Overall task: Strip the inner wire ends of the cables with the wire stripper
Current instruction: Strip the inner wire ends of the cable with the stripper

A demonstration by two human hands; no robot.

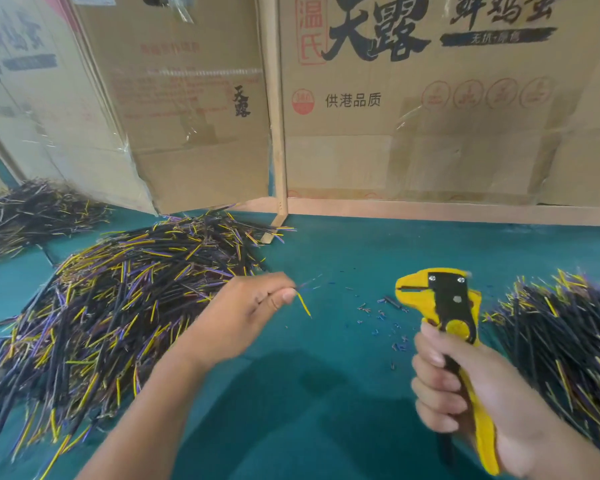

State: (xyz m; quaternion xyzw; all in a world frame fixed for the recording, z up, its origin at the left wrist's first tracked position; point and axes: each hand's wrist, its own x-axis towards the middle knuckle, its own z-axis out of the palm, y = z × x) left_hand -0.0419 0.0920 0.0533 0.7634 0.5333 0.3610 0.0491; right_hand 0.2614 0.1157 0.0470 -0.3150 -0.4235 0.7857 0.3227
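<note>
Between strips: left hand (253,308) pinches one cable (302,303), its wire ends fanned out near the big pile (118,306) | right hand (465,396) grips yellow wire stripper (440,306), held apart | next, likely: feed ends into its jaws | green mat (326,393), insulation scraps (395,337), cardboard boxes (430,98) behind.

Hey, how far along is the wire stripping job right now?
Done: bits of cut insulation lie on the green table; whether the right-hand pile of black cables is the finished one can't be told. In hand: the left hand pinches one cable's yellow and purple wire ends, and the right hand grips the yellow-and-black wire stripper. Left: probably the large left-hand cable pile.
</note>
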